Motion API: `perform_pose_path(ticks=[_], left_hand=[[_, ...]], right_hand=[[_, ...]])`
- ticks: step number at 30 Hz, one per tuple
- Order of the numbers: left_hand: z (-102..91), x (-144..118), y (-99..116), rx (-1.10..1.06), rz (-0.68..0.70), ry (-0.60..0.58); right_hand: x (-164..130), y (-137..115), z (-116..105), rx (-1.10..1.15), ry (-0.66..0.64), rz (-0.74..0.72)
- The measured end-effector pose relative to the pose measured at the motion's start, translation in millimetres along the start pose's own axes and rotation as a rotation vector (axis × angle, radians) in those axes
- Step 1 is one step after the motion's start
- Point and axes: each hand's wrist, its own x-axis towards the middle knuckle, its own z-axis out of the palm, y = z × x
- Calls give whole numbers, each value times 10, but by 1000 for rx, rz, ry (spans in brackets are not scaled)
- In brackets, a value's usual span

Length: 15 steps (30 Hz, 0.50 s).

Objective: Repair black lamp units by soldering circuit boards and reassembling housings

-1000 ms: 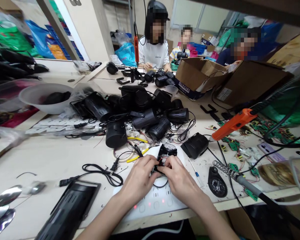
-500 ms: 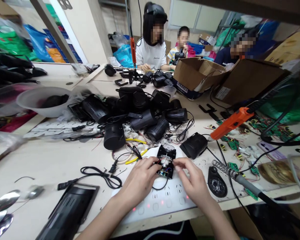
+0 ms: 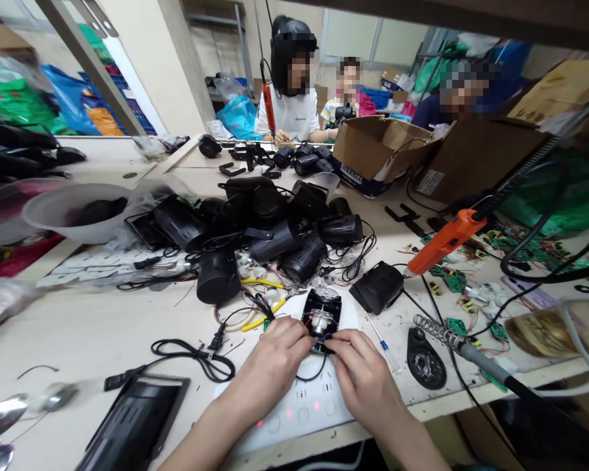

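Note:
An opened black housing (image 3: 321, 302) lies in front of me, with a silvery-white part and thin red and blue wires inside. My left hand (image 3: 282, 350) has its fingers curled against the housing's near left side. At the near right corner, by the blue wire, the closed fingertips of my right hand (image 3: 360, 363) press on the housing. A black cable (image 3: 314, 376) loops out of its near end. Just beyond the left hand are yellow-handled pliers (image 3: 265, 317). Below the hands is a white power strip (image 3: 302, 415) with red lights.
Several black lamp-like housings (image 3: 269, 242) are heaped beyond my hands. An orange-handled tool (image 3: 444, 242) hangs at the right, near a coiled-spring holder (image 3: 436, 330) and green circuit boards (image 3: 456, 281). A cardboard box (image 3: 373, 150) stands farther back. Three people are across the table.
My right hand has moved left and nearer to me, onto the housing's near end. The left hand has shifted slightly toward that end. A blue-tipped thin stick now shows right of the right hand.

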Motion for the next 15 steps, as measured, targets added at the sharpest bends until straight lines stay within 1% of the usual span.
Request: perform_pose_path(ticks=[3,6,8,11,15], left_hand=[[-24,24,-3,28,28,-55],[-35,33,-1,41,20,-75],[-33,32,1,38,10,-90],[-20,28,-1,22,-8,-118],[-6,13,-11,7,-19,-150]], right_hand=[[-20,1,18,9,54,45],[-63,-57,24,27,100,62],[-112,-129,38,33,105,46],[-191,-231,73,-18,100,11],[-220,-283,99,-78,62,-16]])
